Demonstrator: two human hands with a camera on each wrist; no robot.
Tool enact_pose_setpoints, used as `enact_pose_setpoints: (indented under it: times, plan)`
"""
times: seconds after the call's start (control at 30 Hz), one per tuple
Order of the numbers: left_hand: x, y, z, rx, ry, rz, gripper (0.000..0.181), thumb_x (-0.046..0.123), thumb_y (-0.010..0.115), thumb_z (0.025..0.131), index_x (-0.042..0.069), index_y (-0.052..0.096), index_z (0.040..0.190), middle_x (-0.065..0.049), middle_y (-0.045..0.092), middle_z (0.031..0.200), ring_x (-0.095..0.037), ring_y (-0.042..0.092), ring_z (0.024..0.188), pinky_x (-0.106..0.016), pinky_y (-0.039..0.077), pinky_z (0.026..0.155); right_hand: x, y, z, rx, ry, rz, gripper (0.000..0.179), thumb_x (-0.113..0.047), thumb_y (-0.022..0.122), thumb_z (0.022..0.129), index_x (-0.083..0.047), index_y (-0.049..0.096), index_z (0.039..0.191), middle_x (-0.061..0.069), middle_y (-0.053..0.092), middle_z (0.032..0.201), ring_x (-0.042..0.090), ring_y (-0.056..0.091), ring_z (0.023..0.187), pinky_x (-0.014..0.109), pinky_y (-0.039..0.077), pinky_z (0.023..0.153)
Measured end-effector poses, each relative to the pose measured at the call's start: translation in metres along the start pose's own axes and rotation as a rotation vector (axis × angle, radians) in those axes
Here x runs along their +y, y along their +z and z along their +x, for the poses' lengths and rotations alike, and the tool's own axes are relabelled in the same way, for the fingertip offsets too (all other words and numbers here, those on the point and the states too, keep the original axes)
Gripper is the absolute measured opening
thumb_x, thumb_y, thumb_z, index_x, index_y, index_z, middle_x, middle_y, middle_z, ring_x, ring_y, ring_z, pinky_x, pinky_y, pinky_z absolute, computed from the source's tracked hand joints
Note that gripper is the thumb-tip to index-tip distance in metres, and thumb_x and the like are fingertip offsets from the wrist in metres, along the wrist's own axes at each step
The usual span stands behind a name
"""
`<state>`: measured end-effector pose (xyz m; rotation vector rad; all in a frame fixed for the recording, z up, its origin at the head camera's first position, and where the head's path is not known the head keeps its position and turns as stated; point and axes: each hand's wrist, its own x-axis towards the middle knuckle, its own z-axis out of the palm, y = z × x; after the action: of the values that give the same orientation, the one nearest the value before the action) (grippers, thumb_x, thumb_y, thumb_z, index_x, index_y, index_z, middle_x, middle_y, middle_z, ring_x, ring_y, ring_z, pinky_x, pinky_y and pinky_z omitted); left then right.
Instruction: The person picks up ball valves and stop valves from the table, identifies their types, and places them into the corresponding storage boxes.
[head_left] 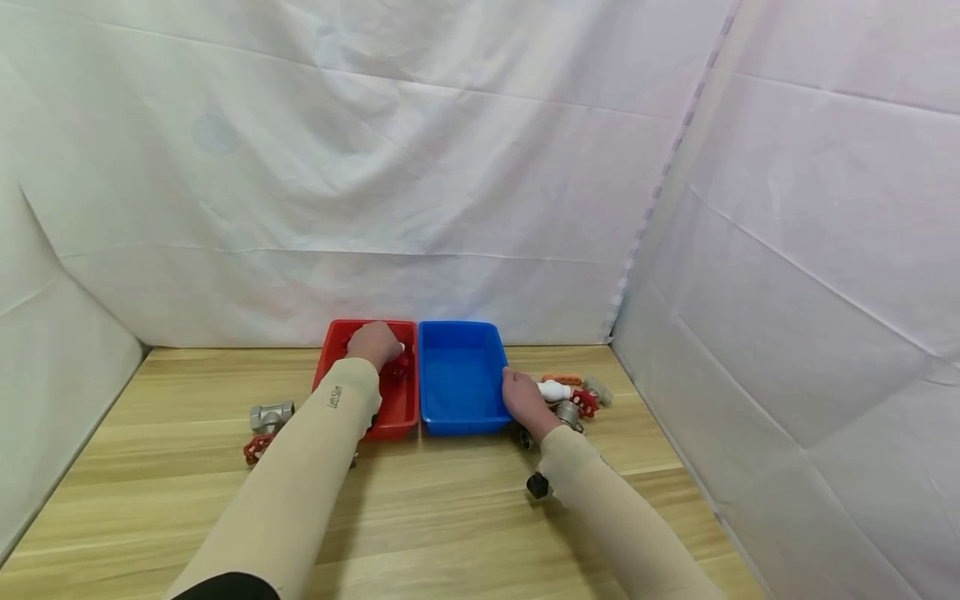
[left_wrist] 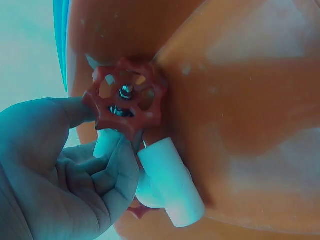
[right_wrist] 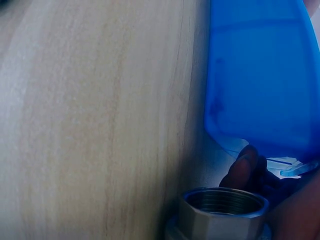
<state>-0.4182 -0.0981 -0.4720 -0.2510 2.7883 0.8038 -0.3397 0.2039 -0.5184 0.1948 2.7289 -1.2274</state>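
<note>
Red handwheel [left_wrist: 126, 92], in the upper left of the left-wrist view: it sits inside the red tray [head_left: 395, 430], which in the head view stands just left of centre, side by side with the blue tray [head_left: 461, 379]. The left hand [left_wrist: 45, 175] has its thumb at the wheel's left edge and its other fingers curled in under the lower rim, so it appears to have hold of it. The right hand [head_left: 525, 396] is at the blue tray's right rim in the head view; its fingers look bent, but whether they grip or merely rest there I cannot tell. The step in hand seems to be handling the wheel within the red tray; whether it is being set down or picked up, I cannot say. Leaving it there would call for easing thumb and fingers off without dragging the white fitting [left_wrist: 172, 185] beside them; lifting it would need a surer hold. The left-wrist view alone makes out the wheel's hub and part of a second red wheel [left_wrist: 141, 211] below, where the head view has the hand hiding much of this. The right-wrist view shows the threaded mouth of a metal fitting [right_wrist: 222, 215] at bottom centre; only the head view shows the metal tee [head_left: 272, 415] at centre left and the black knob [head_left: 537, 485] lower right of centre.
</note>
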Motion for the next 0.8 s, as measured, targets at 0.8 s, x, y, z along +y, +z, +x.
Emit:
enact_pose_setpoints:
  times: [0.8]
  plan:
    - [-0.0042,-0.0026,0.0047,0.000,-0.005,-0.034,0.030,0.019,0.085,0.094,0.005,0.070,0.115,-0.017,0.074,0.109,-0.036,0.069,0.101,-0.054,0.061,0.098,-0.0044,0.0023,0.0013,-0.005,-0.029,0.002,0.068,-0.048,0.027,0.121,0.002,0.052,0.161,0.024,0.057,0.160,0.045,0.057,0.143,0.064,0.046,0.117]
